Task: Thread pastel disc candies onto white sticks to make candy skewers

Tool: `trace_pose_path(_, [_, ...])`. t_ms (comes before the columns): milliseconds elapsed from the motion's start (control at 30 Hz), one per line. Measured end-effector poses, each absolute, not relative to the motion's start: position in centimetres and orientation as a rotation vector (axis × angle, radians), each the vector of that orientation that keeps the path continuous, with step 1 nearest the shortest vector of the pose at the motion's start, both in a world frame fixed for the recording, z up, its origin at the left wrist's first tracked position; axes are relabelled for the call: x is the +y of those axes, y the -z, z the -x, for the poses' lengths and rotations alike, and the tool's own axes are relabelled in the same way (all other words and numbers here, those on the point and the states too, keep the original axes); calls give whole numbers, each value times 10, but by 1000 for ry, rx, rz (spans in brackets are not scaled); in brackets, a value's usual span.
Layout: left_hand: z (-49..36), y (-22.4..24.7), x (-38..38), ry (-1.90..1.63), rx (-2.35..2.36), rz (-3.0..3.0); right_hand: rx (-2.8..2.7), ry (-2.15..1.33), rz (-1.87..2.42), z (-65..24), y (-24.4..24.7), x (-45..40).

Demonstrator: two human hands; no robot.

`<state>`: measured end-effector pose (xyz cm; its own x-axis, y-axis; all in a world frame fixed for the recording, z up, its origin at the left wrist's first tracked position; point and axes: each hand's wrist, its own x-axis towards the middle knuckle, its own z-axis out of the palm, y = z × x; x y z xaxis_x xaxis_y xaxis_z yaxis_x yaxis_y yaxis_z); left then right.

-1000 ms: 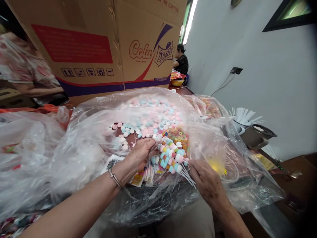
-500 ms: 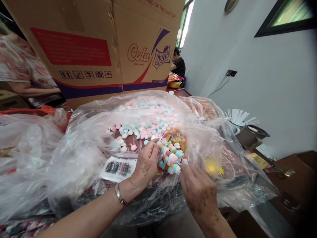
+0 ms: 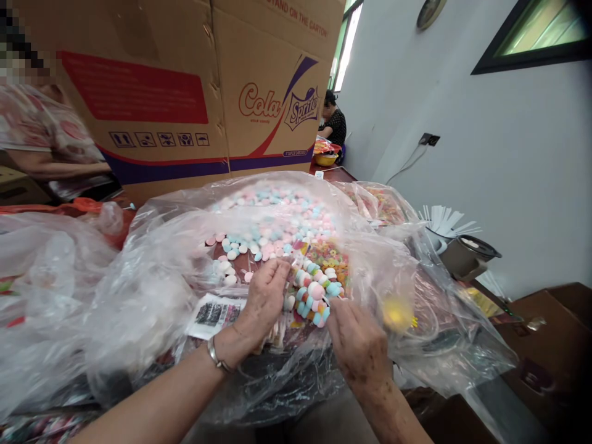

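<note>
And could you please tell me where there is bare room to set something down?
Small patches only: tabletop amid the loose sweets by the left hand, and a strip behind the bag, beside the yellow bowl. Crowded around the skewers and packet.

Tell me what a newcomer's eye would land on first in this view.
Probably the big cardboard carton printed "Cola" and "Sprite", standing behind the work area. Next, the pastel pink, blue and white candies spread in front of it, partly under clear plastic. Then, nearer, the colorful candy skewers between the left hand, with a metal bracelet at its wrist, and the right hand.
</note>
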<state>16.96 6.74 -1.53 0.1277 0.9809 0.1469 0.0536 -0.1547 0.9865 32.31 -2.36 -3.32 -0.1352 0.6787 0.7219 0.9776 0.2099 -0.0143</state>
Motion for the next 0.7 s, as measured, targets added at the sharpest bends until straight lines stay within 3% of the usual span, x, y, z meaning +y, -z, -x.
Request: trace_pose_path(700, [-160, 22, 77, -1091, 819, -1059, -1875, 717, 1454, -334, 26, -26])
